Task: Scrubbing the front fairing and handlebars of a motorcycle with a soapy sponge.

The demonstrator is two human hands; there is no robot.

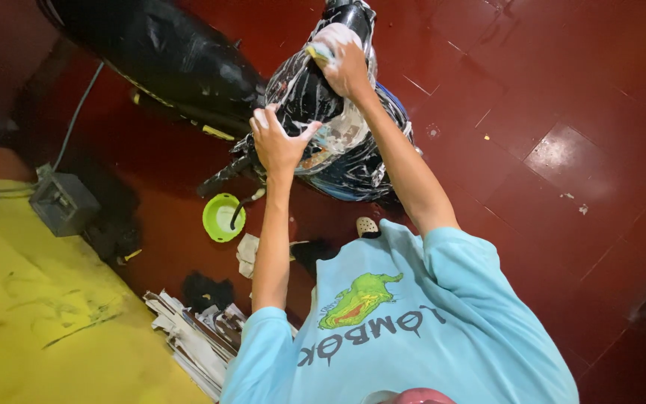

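Note:
A black motorcycle (pixel 338 150), its front body covered in white soap foam, stands on the dark red tiled floor (pixel 547 150). My right hand (pixel 347 66) is stretched out over the upper part of the foamy body and presses a yellow-green sponge (pixel 318 52) against it. My left hand (pixel 278 142) lies lower on the same panel, fingers spread, palm on the wet surface, holding nothing. Both arms come out of a light blue T-shirt (pixel 413 329) at the bottom of the view.
A green plastic bowl (pixel 222 217) sits on the floor below the motorcycle, beside a crumpled cloth (pixel 248 253) and a sandal (pixel 367 226). A grey box (pixel 63 202) with a cable rests by the yellow surface (pixel 39 322) at left. Stacked papers (pixel 196 337) lie nearby.

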